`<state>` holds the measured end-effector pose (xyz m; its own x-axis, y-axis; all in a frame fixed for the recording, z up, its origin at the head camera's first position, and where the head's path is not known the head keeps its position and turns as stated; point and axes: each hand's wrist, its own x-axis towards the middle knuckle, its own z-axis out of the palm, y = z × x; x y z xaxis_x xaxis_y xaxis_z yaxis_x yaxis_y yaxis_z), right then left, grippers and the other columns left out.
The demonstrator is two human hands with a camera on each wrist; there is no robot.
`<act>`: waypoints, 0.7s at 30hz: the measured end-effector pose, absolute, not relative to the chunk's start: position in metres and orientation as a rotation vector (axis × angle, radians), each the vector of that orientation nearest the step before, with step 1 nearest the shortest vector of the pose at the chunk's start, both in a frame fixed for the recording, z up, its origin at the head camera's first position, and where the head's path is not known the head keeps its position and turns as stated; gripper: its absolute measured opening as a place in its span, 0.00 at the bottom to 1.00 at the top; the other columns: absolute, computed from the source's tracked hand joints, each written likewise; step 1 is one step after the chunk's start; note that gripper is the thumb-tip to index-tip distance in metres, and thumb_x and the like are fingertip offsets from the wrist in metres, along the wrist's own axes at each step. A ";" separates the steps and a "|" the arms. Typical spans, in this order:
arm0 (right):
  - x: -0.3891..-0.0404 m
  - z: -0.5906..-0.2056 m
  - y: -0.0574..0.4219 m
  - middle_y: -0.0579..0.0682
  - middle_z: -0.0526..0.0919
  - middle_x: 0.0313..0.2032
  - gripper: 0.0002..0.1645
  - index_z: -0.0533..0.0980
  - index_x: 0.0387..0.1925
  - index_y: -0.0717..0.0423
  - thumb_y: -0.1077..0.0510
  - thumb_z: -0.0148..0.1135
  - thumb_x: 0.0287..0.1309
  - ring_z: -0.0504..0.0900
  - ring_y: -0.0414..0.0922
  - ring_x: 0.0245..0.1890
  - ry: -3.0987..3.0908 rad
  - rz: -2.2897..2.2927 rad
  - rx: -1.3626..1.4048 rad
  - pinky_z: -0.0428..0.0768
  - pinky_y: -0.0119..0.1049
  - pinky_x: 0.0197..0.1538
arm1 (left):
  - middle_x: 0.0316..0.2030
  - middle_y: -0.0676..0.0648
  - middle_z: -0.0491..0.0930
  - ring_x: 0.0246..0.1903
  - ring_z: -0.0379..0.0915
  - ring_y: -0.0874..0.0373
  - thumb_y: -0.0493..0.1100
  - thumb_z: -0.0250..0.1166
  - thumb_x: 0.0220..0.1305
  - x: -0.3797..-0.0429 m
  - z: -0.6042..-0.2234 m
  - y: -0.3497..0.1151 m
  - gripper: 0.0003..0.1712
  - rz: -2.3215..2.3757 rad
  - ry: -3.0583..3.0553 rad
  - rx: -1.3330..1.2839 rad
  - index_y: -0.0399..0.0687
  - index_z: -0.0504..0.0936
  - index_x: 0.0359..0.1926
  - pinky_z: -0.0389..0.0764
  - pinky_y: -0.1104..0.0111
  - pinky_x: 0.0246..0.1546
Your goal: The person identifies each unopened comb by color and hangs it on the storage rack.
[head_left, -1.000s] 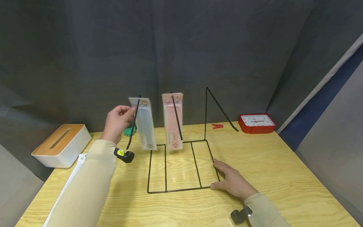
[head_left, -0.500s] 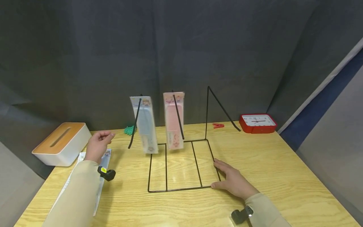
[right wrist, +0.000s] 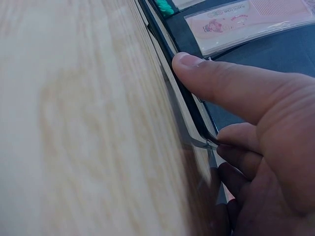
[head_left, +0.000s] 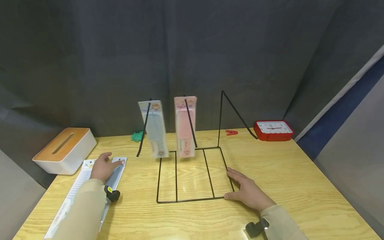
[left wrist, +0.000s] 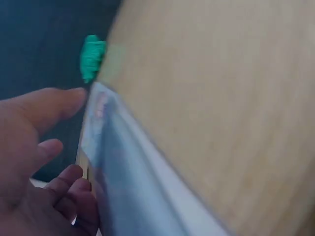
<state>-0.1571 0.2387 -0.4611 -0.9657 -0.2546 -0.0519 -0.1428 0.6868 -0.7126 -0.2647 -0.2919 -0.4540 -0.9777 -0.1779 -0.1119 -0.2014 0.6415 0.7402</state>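
My left hand (head_left: 103, 169) is over the packaged combs at the left of the table. Its thumb and fingers are apart beside the top of a blue packaged comb (left wrist: 130, 172); I cannot tell if they touch it. A white packaged comb (head_left: 78, 181) lies next to that one, partly under my sleeve. My right hand (head_left: 247, 191) rests on the front right corner of a black wire display rack (head_left: 195, 200), thumb on the front bar, fingers along the side bar. From the rack's hooks hang a light blue packaged comb (head_left: 155, 128) and a pink packaged comb (head_left: 185, 128). The right hook is bare.
A white tissue box with a wooden lid (head_left: 64, 146) stands at the back left. Behind the rack lie a green bundle (head_left: 137, 136) and a red clip (head_left: 231, 132). A red clock (head_left: 273, 130) sits at the back right, before a dark curtain (head_left: 192, 50).
My left hand has let go of the light blue packaged comb on the left hook and come down left to the combs on the table. The hanging comb has swung slightly. My right hand stays put.
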 end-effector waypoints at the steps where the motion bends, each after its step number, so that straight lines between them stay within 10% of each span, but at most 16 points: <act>1: -0.157 -0.461 0.239 0.53 0.56 0.77 0.57 0.62 0.74 0.62 0.41 0.77 0.49 0.51 0.60 0.76 2.751 -1.140 -0.330 0.53 0.62 0.72 | 0.69 0.23 0.56 0.66 0.56 0.25 0.53 0.66 0.66 -0.265 -0.455 -0.291 0.48 1.176 2.850 -0.300 0.31 0.55 0.74 0.64 0.39 0.62; 8: -0.156 -0.461 0.239 0.54 0.55 0.77 0.57 0.62 0.74 0.63 0.42 0.77 0.50 0.51 0.60 0.76 2.757 -1.141 -0.348 0.53 0.62 0.72 | 0.61 0.18 0.65 0.52 0.70 0.28 0.58 0.70 0.60 -0.268 -0.456 -0.284 0.54 0.768 2.948 -0.211 0.23 0.58 0.70 0.75 0.42 0.47; 21: -0.156 -0.459 0.239 0.53 0.55 0.77 0.57 0.62 0.74 0.63 0.43 0.77 0.50 0.50 0.60 0.76 2.742 -1.155 -0.339 0.53 0.62 0.72 | 0.62 0.26 0.67 0.56 0.66 0.36 0.53 0.55 0.76 -0.242 -0.440 -0.277 0.34 1.213 2.872 -0.264 0.27 0.66 0.65 0.69 0.44 0.54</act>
